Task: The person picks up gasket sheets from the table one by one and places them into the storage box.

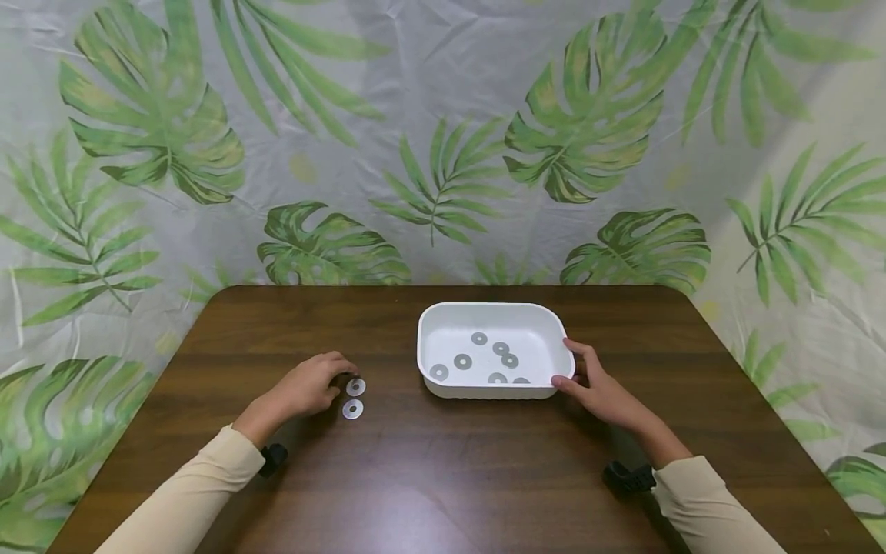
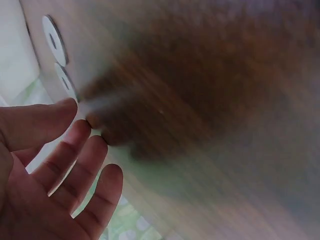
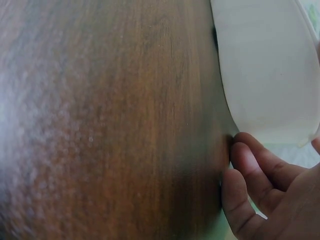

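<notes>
- Leaf-print sheeting hangs behind the dark wooden table (image 1: 443, 477) where we work, sleeves pushed to the wrists.
- Two flat metal washers (image 1: 354, 398) lie side by side on the wood, just beside our left hand (image 1: 308, 387), whose curled fingers (image 2: 75, 145) rest on the table next to them; the wrist view shows those fingertips bent towards the nearer washer, yet we cannot tell whether they pinch anything.
- Our right hand (image 1: 601, 388) presses thumb and fingers against the right end of the white tray (image 1: 429, 350), seemingly to keep it from sliding.
- Seven more washers (image 1: 484, 360) lie scattered on the tray's floor, well apart from the pair outside.
</notes>
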`<state>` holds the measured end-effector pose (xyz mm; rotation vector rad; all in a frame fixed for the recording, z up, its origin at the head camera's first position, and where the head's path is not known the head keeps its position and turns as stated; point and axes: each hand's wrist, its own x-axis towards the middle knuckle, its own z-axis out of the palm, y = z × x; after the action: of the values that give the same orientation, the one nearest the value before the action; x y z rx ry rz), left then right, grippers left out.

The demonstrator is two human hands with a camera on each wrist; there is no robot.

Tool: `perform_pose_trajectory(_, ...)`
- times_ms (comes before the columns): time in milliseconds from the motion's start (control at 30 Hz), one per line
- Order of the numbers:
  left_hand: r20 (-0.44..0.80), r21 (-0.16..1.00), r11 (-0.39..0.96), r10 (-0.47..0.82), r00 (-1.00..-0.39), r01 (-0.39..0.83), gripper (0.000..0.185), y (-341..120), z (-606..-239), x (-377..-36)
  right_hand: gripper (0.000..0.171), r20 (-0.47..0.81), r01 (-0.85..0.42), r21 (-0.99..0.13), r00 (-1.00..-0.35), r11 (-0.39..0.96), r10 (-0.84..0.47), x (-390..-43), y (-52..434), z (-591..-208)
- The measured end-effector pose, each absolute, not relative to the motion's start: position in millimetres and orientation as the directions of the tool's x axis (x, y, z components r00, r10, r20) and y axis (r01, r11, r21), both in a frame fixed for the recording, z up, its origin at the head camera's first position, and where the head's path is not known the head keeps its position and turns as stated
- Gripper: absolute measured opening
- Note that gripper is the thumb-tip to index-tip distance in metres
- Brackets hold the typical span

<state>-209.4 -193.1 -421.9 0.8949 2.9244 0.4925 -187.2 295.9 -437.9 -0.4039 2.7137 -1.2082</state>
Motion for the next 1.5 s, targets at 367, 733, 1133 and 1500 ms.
perform_pose_trajectory(367,0.054,0.248,0.796,0.558,-0.828,0.553,0.031,-191.0,-424.6,-215.2,0.078,-0.02,-0.186,-0.737,-0.955,0.65,-0.296,-186.6,294.9,-437.3)
perform_pose_trajectory(733,0.032,0.247,0.785,0.58,-0.814,0.568,0.031,-189.6,-423.0,-215.4,0.078,-0.023,-0.183,-0.744,-0.954,0.643,-0.299,-186.0,297.4,-436.5)
perform_pose_trajectory(1133,-0.052,0.225,0.785,0.601,-0.798,0.577,0.024,-180.6,-414.7,-220.4,0.078,-0.021,-0.18,-0.745,-0.956,0.642,-0.293,-185.6,297.8,-436.3)
perform_pose_trajectory(1500,-0.187,0.226,0.794,0.604,-0.775,0.565,0.024,-175.2,-410.0,-227.3,0.077,-0.023,-0.182,-0.737,-0.956,0.651,-0.293,-186.9,297.1,-438.1)
